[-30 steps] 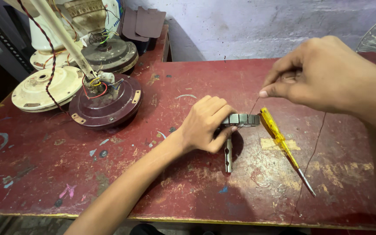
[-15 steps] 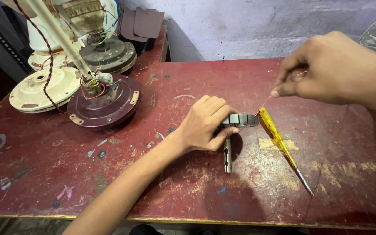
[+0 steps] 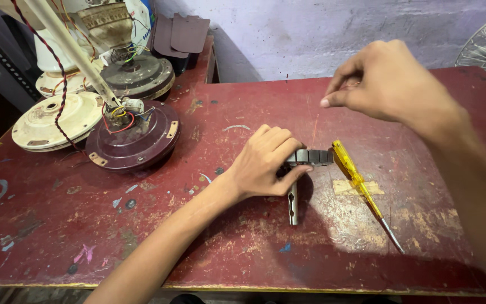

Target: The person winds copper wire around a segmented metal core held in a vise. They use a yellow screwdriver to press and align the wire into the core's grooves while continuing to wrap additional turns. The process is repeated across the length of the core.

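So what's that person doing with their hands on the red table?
A person is working at a worn red table. The left hand holds down a small dark metal part with a metal shaft sticking out toward them. The right hand hovers above with its fingers pinched; whether it holds something thin is too fine to tell. A yellow-handled screwdriver lies beside the part. Ceiling fan motor housings sit at the table's far left.

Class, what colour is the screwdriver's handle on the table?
Translucent yellow; the screwdriver shows in the head view.
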